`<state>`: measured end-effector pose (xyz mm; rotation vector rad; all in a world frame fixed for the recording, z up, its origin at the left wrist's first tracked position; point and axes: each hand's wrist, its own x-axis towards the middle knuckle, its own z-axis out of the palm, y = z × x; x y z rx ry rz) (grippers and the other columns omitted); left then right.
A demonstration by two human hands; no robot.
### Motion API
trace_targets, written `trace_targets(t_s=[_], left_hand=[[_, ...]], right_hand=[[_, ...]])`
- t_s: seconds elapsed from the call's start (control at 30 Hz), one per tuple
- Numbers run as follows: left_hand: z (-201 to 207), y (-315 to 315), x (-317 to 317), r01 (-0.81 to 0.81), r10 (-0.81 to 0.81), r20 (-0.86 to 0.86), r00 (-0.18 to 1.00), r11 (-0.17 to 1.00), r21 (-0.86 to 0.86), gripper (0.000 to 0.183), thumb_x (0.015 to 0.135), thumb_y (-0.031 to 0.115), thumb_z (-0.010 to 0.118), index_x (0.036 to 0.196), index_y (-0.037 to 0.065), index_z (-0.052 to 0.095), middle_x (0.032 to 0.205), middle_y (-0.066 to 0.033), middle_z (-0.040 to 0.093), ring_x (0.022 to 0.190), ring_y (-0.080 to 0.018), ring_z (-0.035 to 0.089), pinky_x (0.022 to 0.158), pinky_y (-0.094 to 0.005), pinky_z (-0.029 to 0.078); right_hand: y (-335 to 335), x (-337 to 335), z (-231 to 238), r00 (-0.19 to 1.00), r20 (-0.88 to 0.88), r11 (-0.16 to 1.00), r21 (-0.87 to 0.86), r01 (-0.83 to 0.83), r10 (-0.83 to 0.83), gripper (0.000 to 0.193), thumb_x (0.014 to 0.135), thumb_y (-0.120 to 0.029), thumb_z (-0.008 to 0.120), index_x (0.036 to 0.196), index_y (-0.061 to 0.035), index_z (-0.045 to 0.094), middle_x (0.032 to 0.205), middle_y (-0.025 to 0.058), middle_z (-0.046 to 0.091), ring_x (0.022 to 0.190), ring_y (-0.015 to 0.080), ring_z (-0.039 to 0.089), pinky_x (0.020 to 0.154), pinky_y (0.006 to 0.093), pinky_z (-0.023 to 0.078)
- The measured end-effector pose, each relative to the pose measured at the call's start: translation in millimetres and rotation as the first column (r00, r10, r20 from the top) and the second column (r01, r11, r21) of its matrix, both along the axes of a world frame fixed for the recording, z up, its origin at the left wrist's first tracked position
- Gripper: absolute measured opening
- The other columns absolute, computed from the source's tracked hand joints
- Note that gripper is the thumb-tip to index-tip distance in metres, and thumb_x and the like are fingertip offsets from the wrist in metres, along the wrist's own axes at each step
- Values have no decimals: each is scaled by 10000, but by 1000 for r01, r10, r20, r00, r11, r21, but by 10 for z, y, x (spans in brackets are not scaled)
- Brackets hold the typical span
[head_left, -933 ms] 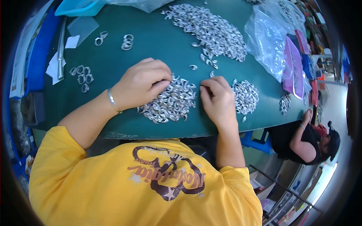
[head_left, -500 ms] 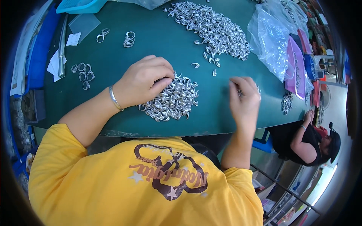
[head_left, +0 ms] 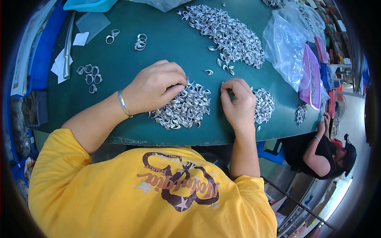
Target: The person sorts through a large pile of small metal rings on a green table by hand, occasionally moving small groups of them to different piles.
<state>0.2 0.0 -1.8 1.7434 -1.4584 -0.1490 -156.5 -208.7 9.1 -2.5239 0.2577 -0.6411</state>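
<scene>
My left hand [head_left: 156, 85], with a silver bangle [head_left: 124, 104] on its wrist, rests at the upper left edge of a pile of small silver crescent-shaped metal pieces [head_left: 184, 109]. Thumb and fingertips are pressed together there; whatever they hold is hidden. To the right of that pile, my right hand [head_left: 240, 101] is closed in a pinch just above the table. A speck of silver shows at its fingertips, where a loose crescent piece lay. Just right of this hand, partly behind it, is a smaller pile of silver pieces [head_left: 264, 106].
A large heap of crescent pieces [head_left: 228, 35] lies on the green table [head_left: 131, 79]. Clear plastic bags [head_left: 283, 47] and a pink tray [head_left: 310, 81] are at right. Silver rings [head_left: 90, 77], a metal rod [head_left: 68, 51] and a blue basket [head_left: 89, 4] are at left. A person [head_left: 319, 152] sits at right.
My right hand has moved left from over the small right-hand pile, uncovering it, to where a loose crescent piece lay. My left hand stays at the middle pile.
</scene>
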Motion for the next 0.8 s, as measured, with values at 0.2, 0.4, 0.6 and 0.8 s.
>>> trace_targets(t_s=[0.2,0.4,0.6,0.8], left_hand=[[-4,8,2,2,-2,-7,1000,1000,13,99,846,41,721,944,26,709,1014,-108,691,922,-281,650,833,-369,516],[-2,4,14,5,-5,1,1000,1000,-4,92,850,39,717,940,29,708,1016,-108,692,925,-277,650,835,-369,515],[-22,17,5,2,-2,-3,1000,1000,-12,79,857,42,712,934,29,707,1017,-105,694,925,-274,651,837,-370,515],[-24,0,-1,3,-3,-1,1000,1000,-6,81,855,44,713,934,27,705,1009,-104,695,925,-274,654,840,-372,516]], right_hand=[[189,193,95,985,51,970,170,-173,166,126,803,1,733,923,-12,700,883,119,674,768,313,651,673,360,534],[83,268,-37,998,63,996,-91,9,-3,98,792,3,729,862,-15,663,869,130,644,801,337,632,711,434,526],[-1,24,65,992,-76,993,-50,-106,102,94,813,40,692,894,-4,677,905,157,650,843,338,650,731,414,536],[-80,56,35,998,-27,998,45,-53,54,128,822,20,704,947,7,678,926,166,659,883,361,649,774,420,529]])
